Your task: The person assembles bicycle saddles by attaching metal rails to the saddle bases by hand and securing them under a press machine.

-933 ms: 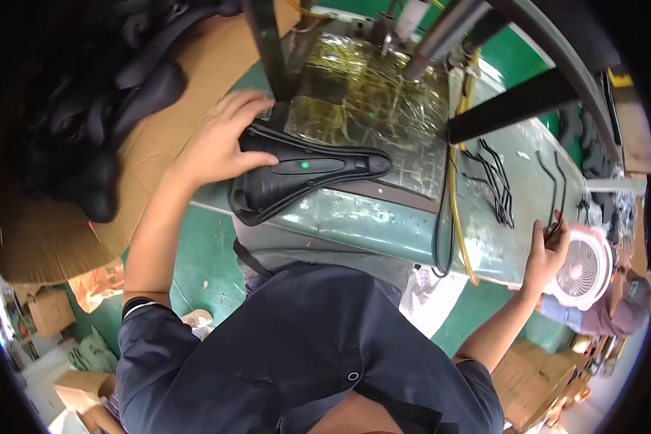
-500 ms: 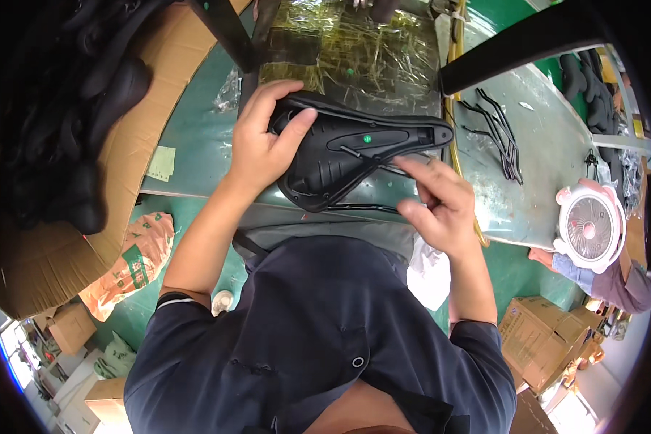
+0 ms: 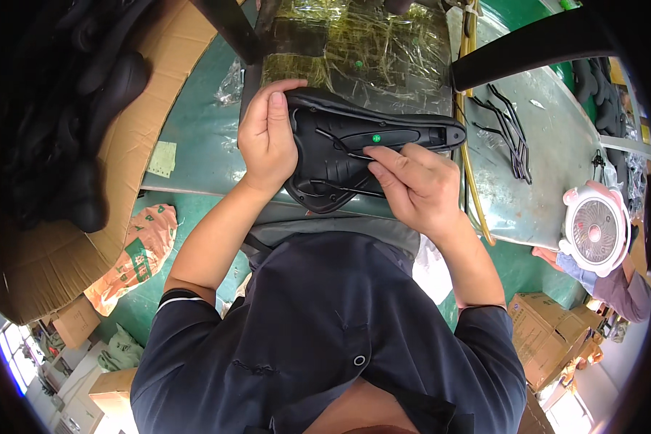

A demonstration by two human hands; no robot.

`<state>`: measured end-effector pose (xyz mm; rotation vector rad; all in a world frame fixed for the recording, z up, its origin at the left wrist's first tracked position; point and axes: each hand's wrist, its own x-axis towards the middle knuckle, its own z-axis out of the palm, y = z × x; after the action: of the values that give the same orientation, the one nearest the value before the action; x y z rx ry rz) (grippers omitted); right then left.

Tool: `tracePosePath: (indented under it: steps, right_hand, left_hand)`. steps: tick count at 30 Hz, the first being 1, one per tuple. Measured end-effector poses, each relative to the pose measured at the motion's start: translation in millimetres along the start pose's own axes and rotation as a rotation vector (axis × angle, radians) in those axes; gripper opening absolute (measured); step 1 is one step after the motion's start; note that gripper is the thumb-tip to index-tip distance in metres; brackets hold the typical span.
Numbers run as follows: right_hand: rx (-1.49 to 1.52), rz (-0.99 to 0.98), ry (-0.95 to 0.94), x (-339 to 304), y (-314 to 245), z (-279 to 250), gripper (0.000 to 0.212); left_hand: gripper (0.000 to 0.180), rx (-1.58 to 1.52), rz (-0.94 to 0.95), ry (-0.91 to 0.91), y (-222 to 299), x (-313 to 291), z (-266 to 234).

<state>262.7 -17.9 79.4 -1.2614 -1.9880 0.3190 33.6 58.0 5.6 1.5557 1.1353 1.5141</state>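
Observation:
A black bicycle saddle (image 3: 405,136) lies underside up at the table's near edge, its narrow nose pointing right and a small green round sticker on it. My left hand (image 3: 269,141) is closed round the saddle's wide rear end, thumb along the edge. Between the thumb and fingers of my right hand (image 3: 425,186) is a dark, bent saddle rail (image 3: 343,188). Its two free ends lie over the saddle's underside, pointing left. My right fingers hide the rail's other end, so I cannot tell whether any of it is seated.
Several loose black saddle rails (image 3: 512,141) lie on the green table (image 3: 195,155) at right. Black saddles (image 3: 87,188) fill a cardboard-lined place at left. A dark frame bar (image 3: 528,54) and a yellow hose (image 3: 473,195) stand nearby. A fan (image 3: 594,228) and a person's arm (image 3: 626,289) are far right.
My right hand has moved left over the saddle, bringing the rail from its near side onto the underside. My left thumb has shifted back toward the rear edge.

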Motion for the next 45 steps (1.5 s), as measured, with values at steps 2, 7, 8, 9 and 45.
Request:
tracePosePath:
  steps: [2,7,8,9,45]
  right_hand:
    - [-0.054,-0.108,0.017,10,2,1,0.019]
    - [0.017,-0.139,-0.002,21,7,9,0.021]
    - [0.034,-0.094,-0.016,20,5,9,0.019]
    - [0.045,-0.077,-0.004,21,6,10,0.017]
    - [-0.194,0.112,0.404,80,65,41,0.056]
  left_hand:
    - [0.031,-0.003,0.034,-0.014,0,2,3]
    - [0.031,0.016,0.037,-0.046,-3,3,-2]
    - [0.031,0.008,0.041,-0.042,-4,3,-2]
    - [0.031,0.009,0.055,-0.048,-4,4,-2]
    - [0.021,0.777,0.560,-0.096,15,71,61]
